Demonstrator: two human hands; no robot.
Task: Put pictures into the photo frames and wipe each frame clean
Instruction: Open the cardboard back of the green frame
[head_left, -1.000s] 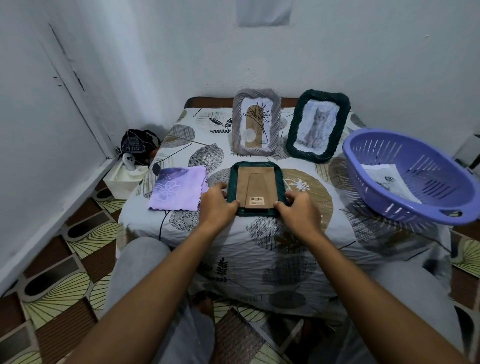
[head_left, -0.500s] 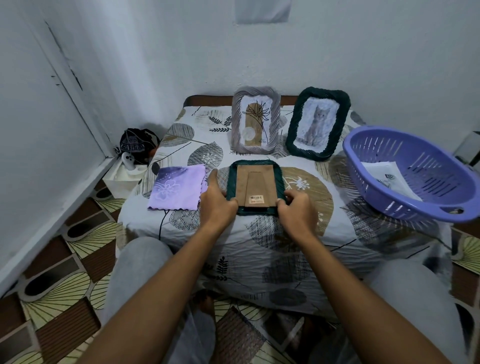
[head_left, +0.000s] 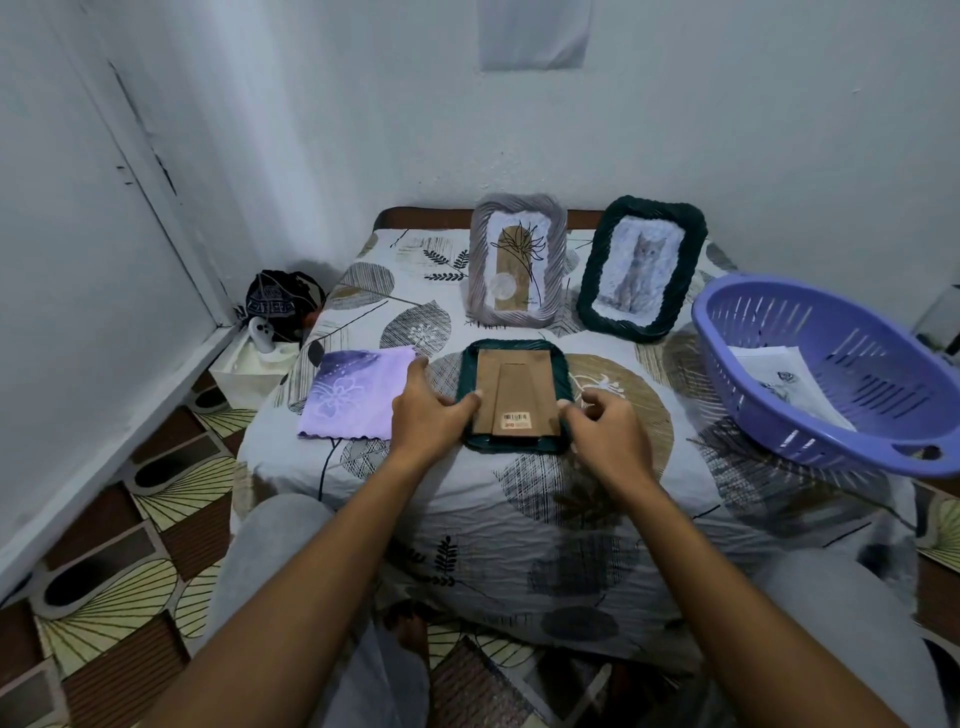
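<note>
This is a small room in a home, seemingly a bedroom corner: plain white painted walls (head_left: 727, 130) meet at a corner, and the floor is laid with brown-and-cream fan-patterned tiles (head_left: 114, 597). A low surface is covered by a wrinkled white bedsheet printed with grey and tan leaves (head_left: 519, 519), on which stand a grey rope-edged photo frame (head_left: 516, 260) and a dark green rope-edged frame holding a cat picture (head_left: 640, 267). A lilac slotted plastic laundry-style basket (head_left: 831, 410) and a folded purple flowered cloth (head_left: 353, 397) add to the domestic look.

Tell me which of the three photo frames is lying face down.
The dark green frame between both hands, cardboard back up. The grey frame and cat-picture frame stand upright behind it.
</note>
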